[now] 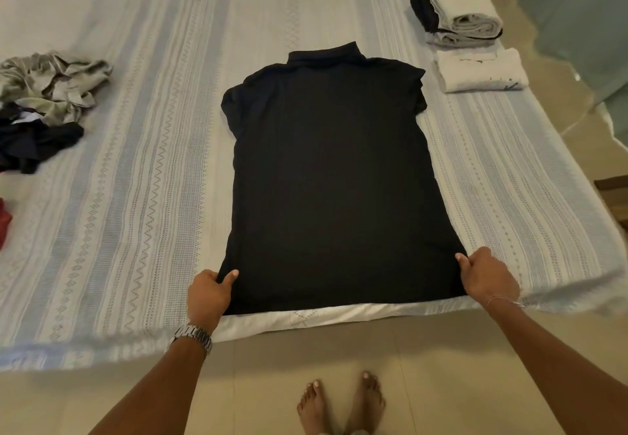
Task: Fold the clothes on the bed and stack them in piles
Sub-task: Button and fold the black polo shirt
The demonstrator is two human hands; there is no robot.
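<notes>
A black shirt (326,176) lies flat on the bed (153,128), collar away from the person. The left hand (208,293) pinches its near left hem corner; the right hand (487,278) pinches the right corner. Folded piles (469,30) sit at the far right, unfolded clothes (47,101) at the left.

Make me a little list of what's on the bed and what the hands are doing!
spread out: black shirt, flat, collar away from the person
left hand: pinches the shirt's near left corner
right hand: pinches the near right corner
folded: grey and white pile, white folded top, far right
unfolded: crumpled heap, left
bed: striped cover
</notes>
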